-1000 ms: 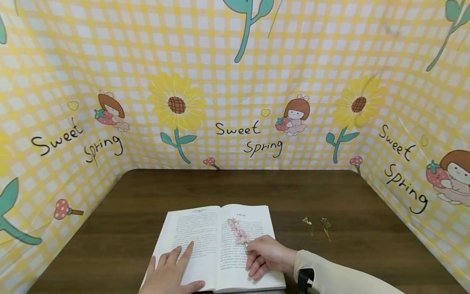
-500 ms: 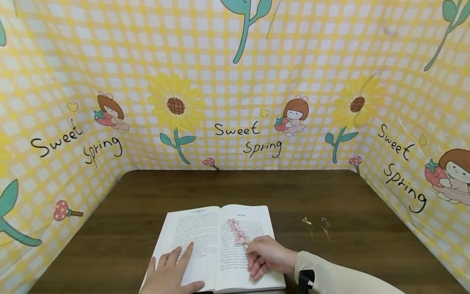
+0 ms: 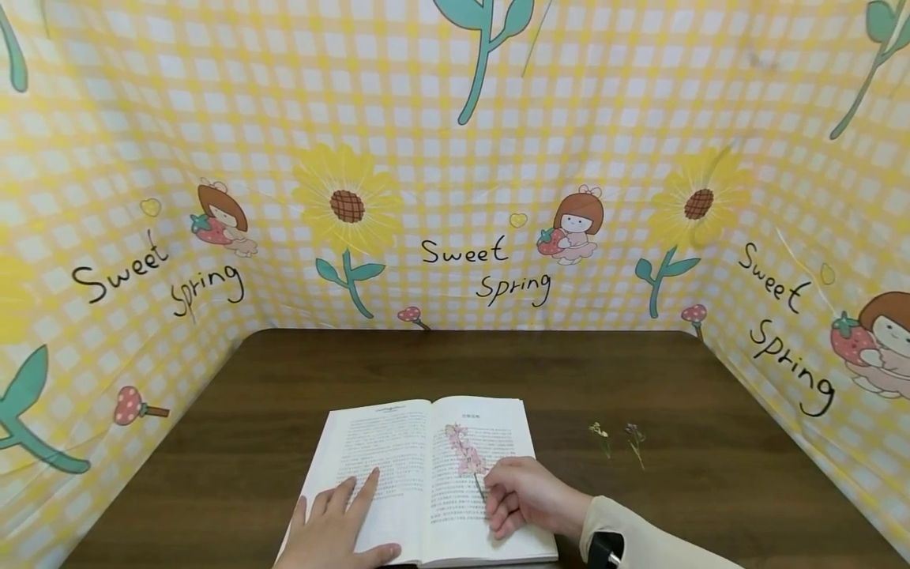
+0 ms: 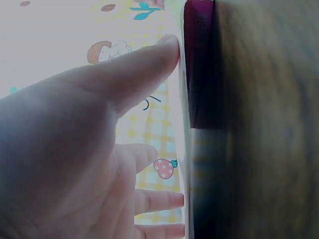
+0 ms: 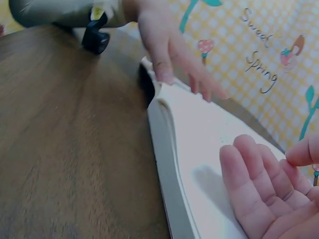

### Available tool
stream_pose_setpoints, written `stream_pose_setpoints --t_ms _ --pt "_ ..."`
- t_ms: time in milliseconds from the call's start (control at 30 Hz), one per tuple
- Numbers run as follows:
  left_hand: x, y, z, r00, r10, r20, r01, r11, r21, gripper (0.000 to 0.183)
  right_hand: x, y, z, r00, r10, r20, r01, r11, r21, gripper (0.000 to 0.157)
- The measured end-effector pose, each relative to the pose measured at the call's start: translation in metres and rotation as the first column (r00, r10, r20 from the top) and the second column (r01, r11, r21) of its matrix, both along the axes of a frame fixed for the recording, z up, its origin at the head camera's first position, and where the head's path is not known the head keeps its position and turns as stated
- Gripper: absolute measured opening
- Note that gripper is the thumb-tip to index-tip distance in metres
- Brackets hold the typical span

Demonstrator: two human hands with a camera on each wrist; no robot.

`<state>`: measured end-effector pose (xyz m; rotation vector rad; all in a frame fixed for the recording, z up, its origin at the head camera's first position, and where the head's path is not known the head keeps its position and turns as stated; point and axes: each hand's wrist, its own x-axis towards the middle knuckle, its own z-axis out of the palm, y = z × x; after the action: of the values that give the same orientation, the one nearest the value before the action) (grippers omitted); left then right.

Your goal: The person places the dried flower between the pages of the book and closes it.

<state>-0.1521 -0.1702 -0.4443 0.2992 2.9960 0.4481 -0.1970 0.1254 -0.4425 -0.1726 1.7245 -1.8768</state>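
Note:
An open book [image 3: 377,518] lies on the table. On its right page rests a pink flower sprig [image 3: 465,454], its thin green stem slanting down toward my right hand [image 3: 529,498]. That hand hovers low over the page, loosely curled, with its fingertips beside the stem. In the right wrist view the right hand [image 5: 274,194] has thumb and forefinger tips close together, and the sprig is hidden there. My left hand [image 3: 330,521] lies spread on the left page. From the left wrist, the left hand [image 4: 99,104] shows its thumb along the book's lower edge.
Two small flower sprigs, one pale yellow [image 3: 599,435] and one purple [image 3: 634,438], lie on the dark wooden table [image 3: 235,442] right of the book. A yellow checked cloth [image 3: 455,182] with printed flowers stands around the back and sides.
My right hand has let go of the sprig's stem and drawn slightly right, so more of the stem shows. The left hand stays on its page. The head view has shifted a little.

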Motion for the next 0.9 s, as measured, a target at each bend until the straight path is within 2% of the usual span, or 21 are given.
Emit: stream_pose_setpoints --t_ms 267,433,733,900 --pt "0.0 0.002 0.003 1.0 0.0 0.019 0.0 1.0 0.005 0.104 0.003 0.013 0.004 1.0 -0.002 -0.014 0.001 0.998 -0.055 0.009" --pt "0.001 0.002 0.003 1.0 0.005 0.025 -0.005 1.0 0.007 0.104 0.001 0.026 0.008 0.998 -0.005 -0.061 0.001 0.998 -0.068 0.01" --pt "0.001 0.001 0.0 1.0 0.013 0.017 -0.013 1.0 0.008 0.106 0.002 0.052 0.006 0.978 -0.001 -0.208 0.016 0.997 0.071 0.017" --pt "0.001 0.0 0.001 1.0 0.001 0.014 -0.001 1.0 0.018 0.104 0.006 0.063 0.002 0.976 -0.005 -0.216 0.037 0.989 0.144 0.02"
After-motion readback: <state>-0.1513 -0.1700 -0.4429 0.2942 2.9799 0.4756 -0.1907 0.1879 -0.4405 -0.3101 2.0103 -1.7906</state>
